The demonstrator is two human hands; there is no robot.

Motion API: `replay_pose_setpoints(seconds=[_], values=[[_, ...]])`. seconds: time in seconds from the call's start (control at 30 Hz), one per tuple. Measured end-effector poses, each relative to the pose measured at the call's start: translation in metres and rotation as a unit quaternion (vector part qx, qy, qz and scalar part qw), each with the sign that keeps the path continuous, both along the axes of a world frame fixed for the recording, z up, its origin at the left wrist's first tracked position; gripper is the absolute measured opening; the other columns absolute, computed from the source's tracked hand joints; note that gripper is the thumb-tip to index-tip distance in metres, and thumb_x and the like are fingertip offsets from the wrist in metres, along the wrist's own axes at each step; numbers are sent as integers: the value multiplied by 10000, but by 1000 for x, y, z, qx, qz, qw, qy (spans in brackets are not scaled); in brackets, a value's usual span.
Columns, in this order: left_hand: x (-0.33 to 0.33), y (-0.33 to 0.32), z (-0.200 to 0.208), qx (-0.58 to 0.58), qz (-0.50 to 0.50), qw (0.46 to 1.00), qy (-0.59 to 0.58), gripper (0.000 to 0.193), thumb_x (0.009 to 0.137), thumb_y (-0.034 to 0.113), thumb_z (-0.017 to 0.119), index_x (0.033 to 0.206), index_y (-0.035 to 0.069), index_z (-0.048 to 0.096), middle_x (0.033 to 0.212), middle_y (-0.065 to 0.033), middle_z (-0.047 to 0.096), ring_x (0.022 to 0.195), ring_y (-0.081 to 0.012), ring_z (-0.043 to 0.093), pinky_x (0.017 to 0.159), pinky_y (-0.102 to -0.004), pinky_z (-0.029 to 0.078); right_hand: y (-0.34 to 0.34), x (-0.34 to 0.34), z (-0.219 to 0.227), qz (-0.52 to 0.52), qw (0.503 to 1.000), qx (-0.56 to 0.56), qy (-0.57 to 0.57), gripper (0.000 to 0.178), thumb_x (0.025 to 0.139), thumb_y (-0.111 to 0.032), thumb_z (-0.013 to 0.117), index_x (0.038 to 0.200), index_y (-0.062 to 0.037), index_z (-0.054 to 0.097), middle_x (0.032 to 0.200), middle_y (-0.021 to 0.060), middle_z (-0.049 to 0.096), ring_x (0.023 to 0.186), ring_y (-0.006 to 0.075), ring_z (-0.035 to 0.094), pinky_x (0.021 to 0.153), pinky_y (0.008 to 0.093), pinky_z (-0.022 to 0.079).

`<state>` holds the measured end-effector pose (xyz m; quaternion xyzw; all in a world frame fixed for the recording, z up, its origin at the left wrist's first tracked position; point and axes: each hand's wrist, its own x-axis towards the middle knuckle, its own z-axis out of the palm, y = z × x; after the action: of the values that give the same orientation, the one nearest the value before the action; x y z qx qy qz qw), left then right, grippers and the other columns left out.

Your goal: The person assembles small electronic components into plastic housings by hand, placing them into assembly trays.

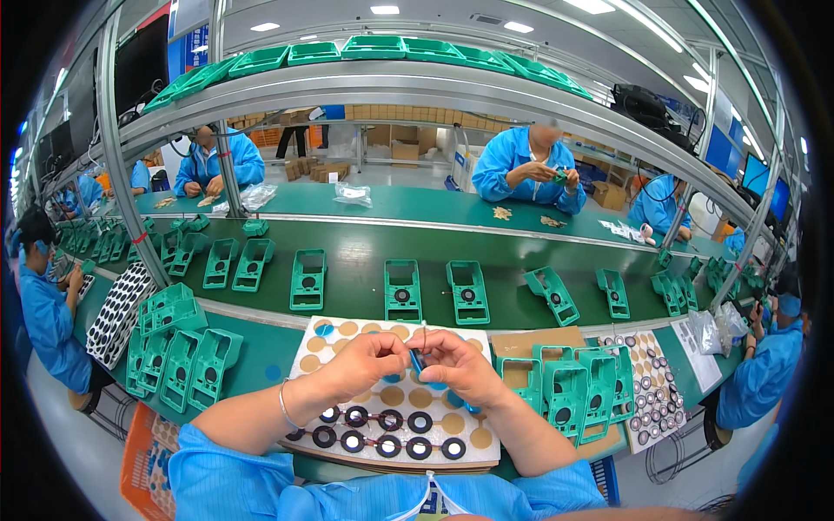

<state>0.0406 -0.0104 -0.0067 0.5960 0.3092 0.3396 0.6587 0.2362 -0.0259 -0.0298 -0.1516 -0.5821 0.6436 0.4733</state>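
In front of my chest, my left hand (pixel 369 363) and my right hand (pixel 460 369) meet fingertip to fingertip above a white foam board (pixel 304 347). My right fingers pinch a small blue piece (pixel 416 359), seen nearly edge-on. The left thumb and forefinger are closed right beside it; whatever they grip is too small to make out. Round tan discs (pixel 420 398) and several blue discs lie on the board. Along its near side sit rows of black ring-shaped parts with white centres (pixel 388 446), which look like small speakers, with dark red leads.
Green plastic housings stand at my left (pixel 213 369) and right (pixel 566 395), and along the green conveyor belt (pixel 356 260). A second board of ring parts (pixel 645 391) lies right. Overhead runs a metal shelf (pixel 347 82) with green trays. Co-workers in blue sit around; an orange crate (pixel 139 460) is lower left.
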Motion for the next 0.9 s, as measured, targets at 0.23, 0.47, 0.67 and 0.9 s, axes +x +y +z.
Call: replay_pose_setpoints(seconds=[0.23,0.47,0.67,0.9], values=[[-19,94,-9,344,160,852,360,80,746,103,585,755,32,620,699,-75,622,651,-176,586,606,-308,467,12,23,7,-158,984,-13,78,387,801,-117,645,1146,-29,492,1020,74,534,781,113,486,729,235,429],[-17,216,-71,406,231,687,557,125,719,126,550,754,72,656,753,-151,632,742,-341,603,675,-414,483,4,24,15,-140,987,-45,60,420,838,-58,586,1231,-28,441,1057,88,515,799,126,520,710,258,448],[-5,221,-53,323,194,762,526,134,724,141,583,795,59,663,763,-144,635,722,-291,611,664,-366,484,8,32,14,-154,982,-65,86,430,837,-63,584,1235,-34,425,1086,84,500,853,128,526,754,261,446],[-5,101,21,368,-110,840,382,120,762,116,588,837,43,647,767,-73,626,711,-208,593,659,-305,469,10,31,15,-172,977,-82,93,424,848,-76,572,1241,-34,416,1090,82,498,861,125,524,763,265,446]])
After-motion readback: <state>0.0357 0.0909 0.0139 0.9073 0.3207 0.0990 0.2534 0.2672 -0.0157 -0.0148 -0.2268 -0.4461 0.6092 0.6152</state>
